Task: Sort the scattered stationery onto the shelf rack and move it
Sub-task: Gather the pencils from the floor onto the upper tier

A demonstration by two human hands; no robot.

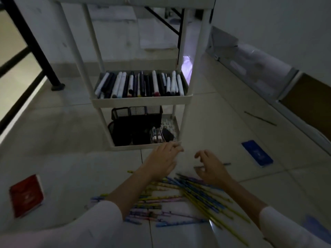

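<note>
Nearest you, pencils [179, 199] lay heaped on the pale tiled floor [62, 140], with a red booklet [26, 196] off left and a blue booklet [257, 153] off right. Your left hand [162, 161] hung loose and empty by the rack [143, 100]; your right hand [210, 167] curled over a thin dark pencil [226, 164], hold uncertain. Beyond, the rack carried a black mesh organizer [136, 126] below and markers [141, 85] above, with a black table leg [35, 43] behind.

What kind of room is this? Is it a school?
Probably an office or study room, though I can't be sure. It's dim, with a tiled floor, a white rack holding markers, pencils scattered on the floor, and a black table leg behind.
</note>
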